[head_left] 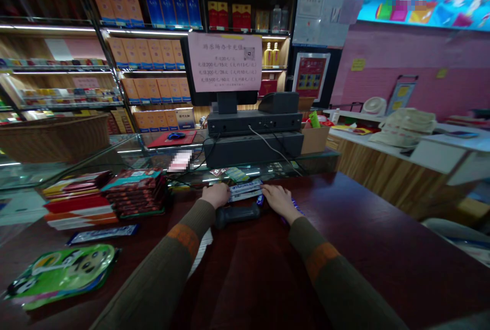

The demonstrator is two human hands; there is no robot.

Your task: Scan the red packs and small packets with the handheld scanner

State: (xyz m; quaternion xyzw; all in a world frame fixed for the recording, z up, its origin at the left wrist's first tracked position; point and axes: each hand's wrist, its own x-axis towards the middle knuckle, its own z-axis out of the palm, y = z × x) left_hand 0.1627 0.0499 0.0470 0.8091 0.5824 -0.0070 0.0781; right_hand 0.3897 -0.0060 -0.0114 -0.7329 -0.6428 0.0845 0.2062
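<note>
The slim blue-and-white packets lie between the two hands near the far edge of the desk, their long axis running left to right across the person's front, with the right end a touch farther off. There seem to be two, one just behind the other. The left hand is at their left end and the right hand at their right end, so neither is clearly nearer. The left hand is curled, its fingertips hidden; the right is palm down with fingers partly stretched toward the packets. Whether either truly pinches them, I cannot tell. On the near side, a dark handheld scanner lies roughly parallel to the packets, just beside the left wrist, and limits room toward the body. A small blue wrapper sits by the right fingers, and a purple one shows partly from behind the right wrist. Beyond the packets, the glass counter holds loose sachets and the dark till box, so there is little room forward. To the left, the stacked brown-red packs stand well apart from the left hand. The widest open stretch of desk lies right of the right hand, with more bare surface between the forearms.
</note>
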